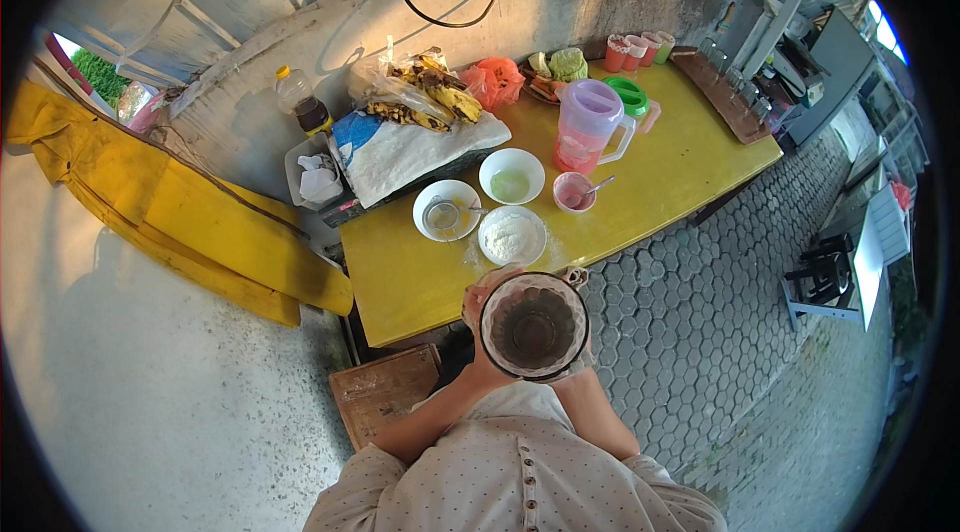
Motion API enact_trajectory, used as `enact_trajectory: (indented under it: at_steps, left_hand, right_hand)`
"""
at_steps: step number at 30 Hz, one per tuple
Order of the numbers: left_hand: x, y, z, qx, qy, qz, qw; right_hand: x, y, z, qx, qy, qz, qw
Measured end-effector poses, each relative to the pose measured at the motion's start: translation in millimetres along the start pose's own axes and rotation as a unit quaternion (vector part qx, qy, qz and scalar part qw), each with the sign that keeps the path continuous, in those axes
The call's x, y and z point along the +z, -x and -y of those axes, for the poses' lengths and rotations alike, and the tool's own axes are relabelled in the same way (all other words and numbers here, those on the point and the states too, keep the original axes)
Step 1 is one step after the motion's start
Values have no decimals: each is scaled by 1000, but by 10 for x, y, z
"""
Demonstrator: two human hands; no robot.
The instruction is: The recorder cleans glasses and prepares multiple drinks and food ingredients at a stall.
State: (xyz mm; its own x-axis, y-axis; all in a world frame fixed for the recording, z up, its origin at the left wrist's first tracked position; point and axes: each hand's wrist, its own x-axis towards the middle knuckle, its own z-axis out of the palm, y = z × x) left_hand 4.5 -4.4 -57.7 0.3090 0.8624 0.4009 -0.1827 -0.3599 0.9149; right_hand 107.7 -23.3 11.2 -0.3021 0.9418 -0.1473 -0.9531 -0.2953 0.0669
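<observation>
Close in front of my chest I hold a ribbed clear drinking glass [533, 327], its wide mouth facing up. The inside looks dark, and I cannot make out whether there is liquid in it. My left hand [481, 298] wraps the glass from the left. From the right my right hand [580, 362] is round it, mostly hidden behind the glass. Beyond the glass, a bowl of white flour [512, 237] stands near the front of the yellow table [400, 297]. Beside it are a bowl with a small strainer [443, 212] and a bowl with pale green contents [511, 177].
A pink bowl with a spoon [574, 193] sits by a lidded pitcher [590, 122]. Bananas [440, 92], an oil bottle [303, 100] and a plastic bin [313, 178] are at the left. Pink cups [625, 52] and a tray of glasses [730, 97] stand far right. A wooden stool [385, 392] is below.
</observation>
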Motion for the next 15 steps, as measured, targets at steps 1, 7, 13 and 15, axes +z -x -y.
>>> enact_trajectory:
  at_steps: [1,7,13,15]
  left_hand:
    - [-36,-52,-65,14,-46,9,999]
    - [-151,-144,-37,-100,-79,55,990]
    - [-83,-283,-184,337,-252,54,906]
    - [-83,-275,-18,335,-241,63,909]
  right_hand:
    - [18,2,-1,8,13,13,1000]
    - [-96,-61,-11,-90,69,-98,989]
    - [-632,-83,97,-103,177,-117,972]
    - [-882,-110,150,-142,263,-124,946]
